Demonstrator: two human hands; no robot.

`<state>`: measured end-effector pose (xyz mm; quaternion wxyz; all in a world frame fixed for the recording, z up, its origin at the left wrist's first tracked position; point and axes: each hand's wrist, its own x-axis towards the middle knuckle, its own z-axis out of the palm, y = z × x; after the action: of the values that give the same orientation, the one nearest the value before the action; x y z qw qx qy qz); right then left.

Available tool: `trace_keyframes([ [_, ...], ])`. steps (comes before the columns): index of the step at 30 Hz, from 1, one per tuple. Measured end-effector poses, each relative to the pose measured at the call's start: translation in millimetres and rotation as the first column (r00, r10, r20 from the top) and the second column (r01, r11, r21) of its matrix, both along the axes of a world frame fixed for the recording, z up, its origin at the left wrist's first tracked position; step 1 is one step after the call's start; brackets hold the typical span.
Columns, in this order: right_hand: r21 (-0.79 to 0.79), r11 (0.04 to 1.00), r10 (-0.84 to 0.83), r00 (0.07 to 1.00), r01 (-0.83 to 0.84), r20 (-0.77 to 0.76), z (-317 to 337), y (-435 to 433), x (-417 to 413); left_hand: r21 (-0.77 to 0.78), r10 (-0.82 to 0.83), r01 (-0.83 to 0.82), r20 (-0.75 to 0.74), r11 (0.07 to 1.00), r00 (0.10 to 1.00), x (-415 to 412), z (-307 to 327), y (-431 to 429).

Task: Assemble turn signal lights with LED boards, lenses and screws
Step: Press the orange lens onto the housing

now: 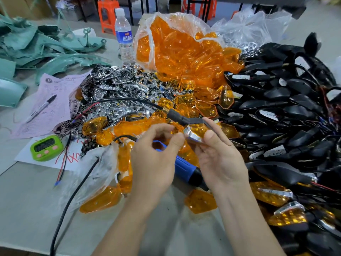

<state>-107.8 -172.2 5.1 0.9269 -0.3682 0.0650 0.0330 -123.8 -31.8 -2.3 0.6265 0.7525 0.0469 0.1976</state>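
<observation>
Starting at lower left of frame: green timer (46, 147) on white paper, black marker (42, 106) on a pink sheet above it. Centre-left: heap of chrome reflector parts (118, 85); bagged amber lenses (180, 48) at upper centre. Left hand (153, 156), centre frame, fingers curled, thumb and forefinger tips pinching the left end of the turn signal light (196, 131). Blue screwdriver (182, 167) lies on the table beneath both hands. Right hand (217, 156) grips the light, thumb on its amber lens, fingers underneath; black stalk points to upper left. Right side: pile of black housings (286, 108).
</observation>
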Motion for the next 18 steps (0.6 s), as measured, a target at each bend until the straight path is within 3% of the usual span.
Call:
trace_keyframes([
  [3,0.059,0.998,0.031,0.999,-0.03,-0.018,-4,7,-3,-0.438,-0.384,0.309,-0.092,0.844,0.919,6,1,-3],
  [5,0.039,0.998,0.047,0.999,-0.046,-0.017,-8,8,-5,-0.504,-0.498,0.412,-0.041,0.759,0.866,6,0,-1],
  [9,0.047,0.99,0.131,0.99,-0.133,0.045,-16,7,-11,-0.517,-0.57,0.479,-0.022,0.709,0.821,4,-3,1],
  [12,-0.216,0.956,0.214,0.975,-0.197,0.057,-13,-5,-12,-0.593,-0.564,0.458,0.007,0.662,0.826,3,-4,6],
  [15,-0.61,0.778,0.239,0.969,-0.152,0.064,1,-15,-8,-0.632,-0.556,0.439,0.015,0.639,0.831,3,-6,9],
  [16,-0.678,0.721,0.256,0.964,-0.144,0.068,6,-15,-8,-0.645,-0.557,0.439,0.025,0.626,0.83,4,-6,9],
  [18,-0.678,0.718,0.281,0.957,-0.158,0.074,12,-13,-7,-0.691,-0.568,0.438,0.048,0.575,0.821,6,-3,8],
])
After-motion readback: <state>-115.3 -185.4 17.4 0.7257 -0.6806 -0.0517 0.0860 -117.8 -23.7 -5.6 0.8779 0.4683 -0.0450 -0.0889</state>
